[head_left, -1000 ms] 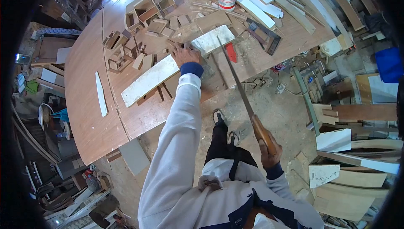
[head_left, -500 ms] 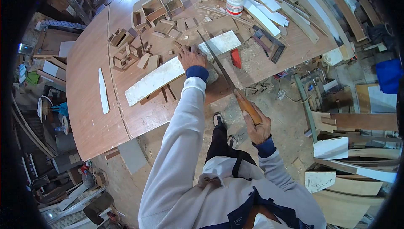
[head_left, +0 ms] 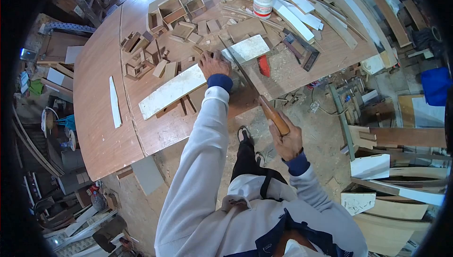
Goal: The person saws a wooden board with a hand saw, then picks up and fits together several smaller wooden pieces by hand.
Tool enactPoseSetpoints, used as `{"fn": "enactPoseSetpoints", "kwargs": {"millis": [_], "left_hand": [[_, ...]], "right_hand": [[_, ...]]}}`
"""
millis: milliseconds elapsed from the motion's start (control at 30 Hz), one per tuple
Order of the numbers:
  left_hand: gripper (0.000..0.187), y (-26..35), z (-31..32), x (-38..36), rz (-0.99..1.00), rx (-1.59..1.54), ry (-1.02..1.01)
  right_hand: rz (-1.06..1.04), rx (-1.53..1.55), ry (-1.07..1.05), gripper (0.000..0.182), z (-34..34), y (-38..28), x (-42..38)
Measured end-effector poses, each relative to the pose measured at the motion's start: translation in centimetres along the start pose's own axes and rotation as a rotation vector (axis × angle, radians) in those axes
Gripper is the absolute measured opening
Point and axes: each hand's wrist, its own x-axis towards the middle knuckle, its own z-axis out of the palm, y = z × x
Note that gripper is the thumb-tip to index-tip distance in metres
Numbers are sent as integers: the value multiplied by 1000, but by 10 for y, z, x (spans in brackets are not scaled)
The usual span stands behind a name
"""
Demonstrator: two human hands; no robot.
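The left hand point(head_left: 215, 64) is laid across a long, white-faced wooden board point(head_left: 172, 91), its fingers toward the far edge; whether the board is gripped cannot be told. By the right hand point(head_left: 287, 139), closed around the brown wooden handle, a long handsaw point(head_left: 244, 75) is held, its narrow metal blade slanted across the board just beside the left hand. Near the board's right end, a small red object point(head_left: 264, 66) is seen; beyond the board, a white jar with a red-marked label point(head_left: 263, 6) is placed.
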Motion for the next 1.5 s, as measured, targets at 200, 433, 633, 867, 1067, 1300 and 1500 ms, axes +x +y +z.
{"fn": "enactPoseSetpoints", "kwargs": {"millis": [200, 433, 633, 867, 1067, 1300, 1500], "left_hand": [[30, -1, -3, -2, 63, -83, 15], [32, 0, 3, -1, 6, -66, 46], [33, 3, 4, -3, -22, -73, 40], [31, 7, -4, 0, -34, -4, 4], [32, 2, 1, -2, -23, -33, 3], [32, 1, -1, -1, 18, -16, 31], [35, 2, -3, 5, -55, -70, -77]], "right_hand": [[-133, -63, 17, 38, 26, -8, 53], [-82, 99, 94, 35, 49, 4, 50], [-54, 44, 51, 40, 45, 6, 40], [-172, -153, 68, 42, -11, 49, -80], [146, 26, -5, 36, -47, 25, -124], [27, 110, 52, 35, -23, 8, -59], [321, 451, 61, 36, -10, 7, -34]]}}
